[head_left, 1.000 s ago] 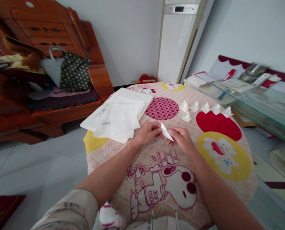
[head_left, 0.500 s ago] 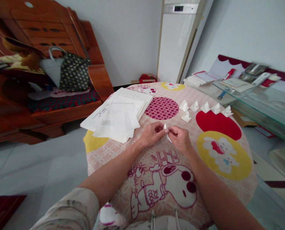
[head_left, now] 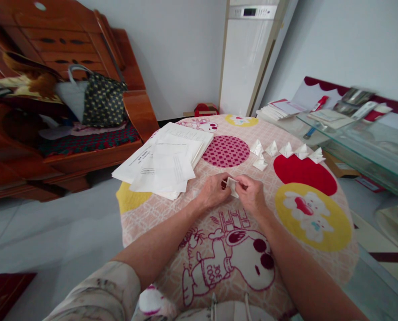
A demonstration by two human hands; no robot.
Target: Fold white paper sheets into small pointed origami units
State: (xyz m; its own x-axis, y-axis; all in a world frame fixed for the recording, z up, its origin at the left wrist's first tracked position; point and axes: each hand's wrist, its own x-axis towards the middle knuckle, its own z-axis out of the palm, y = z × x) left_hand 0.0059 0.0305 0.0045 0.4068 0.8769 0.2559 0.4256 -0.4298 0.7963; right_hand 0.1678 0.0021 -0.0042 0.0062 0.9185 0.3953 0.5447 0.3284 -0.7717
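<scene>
A small folded piece of white paper [head_left: 233, 187] is pinched between my two hands above the middle of the table. My left hand [head_left: 214, 191] grips its left side with curled fingers, and my right hand [head_left: 250, 191] holds its upper right edge between thumb and finger. Part of the paper is hidden by the fingers. Beyond my right hand stands a row of several small pointed folded paper pieces [head_left: 287, 150]. One more folded piece [head_left: 260, 163] lies nearer, in front of the row's left end.
A stack of printed paper sheets [head_left: 172, 160] lies left of my hands on the round table's patterned cloth [head_left: 199, 232]. To the right is a glass shelf [head_left: 362, 147] bearing papers and bowls. A wooden bench [head_left: 132, 111] with a dark patterned bag [head_left: 103, 100] stands at left.
The folded paper between my hands has turned from a narrow upright point to a wider, flatter face. My fingers have shifted their hold on it; the row of folded pieces is unchanged.
</scene>
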